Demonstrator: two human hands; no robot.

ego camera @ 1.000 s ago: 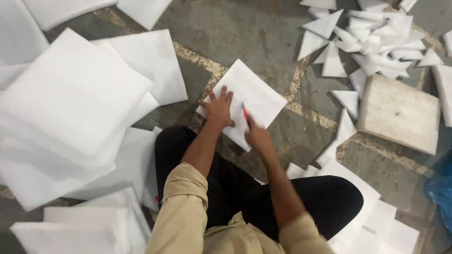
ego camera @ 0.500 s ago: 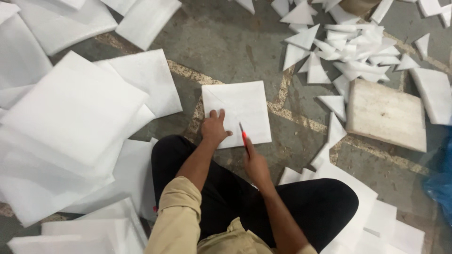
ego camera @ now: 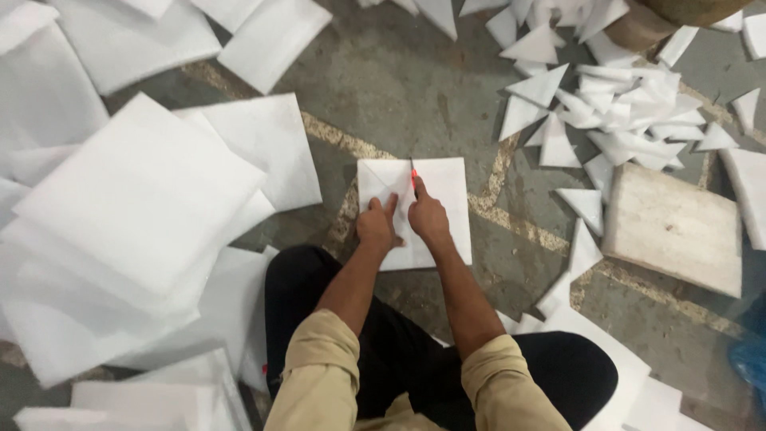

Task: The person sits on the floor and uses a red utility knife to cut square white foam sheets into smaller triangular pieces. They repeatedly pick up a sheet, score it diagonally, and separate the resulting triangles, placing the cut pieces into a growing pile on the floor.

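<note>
On a grey concrete floor (ego camera: pixel 399 88) strewn with white foam offcuts, a seated person works a square foam sheet (ego camera: pixel 443 187) lying flat just beyond the knees, near the middle of the floor space between a tall stack of foam sheets (ego camera: pixel 136 207) to the left and a wooden board (ego camera: pixel 678 227) to the right. Half a second ago the sheet lay squared up with the red-handled knife (ego camera: pixel 413 177) lifted at its near edge; now both hands have moved onto it, and the blade sits at the far edge, its long axis pointing straight away from the person. That suggests a cut across the sheet is beginning. The left hand (ego camera: pixel 377 226) presses flat, fingers spread, pinning the foam. The right hand (ego camera: pixel 428 215) is closed around the knife. A heap of triangular foam pieces (ego camera: pixel 614 104) lies toward the far right corner of the floor.
</note>
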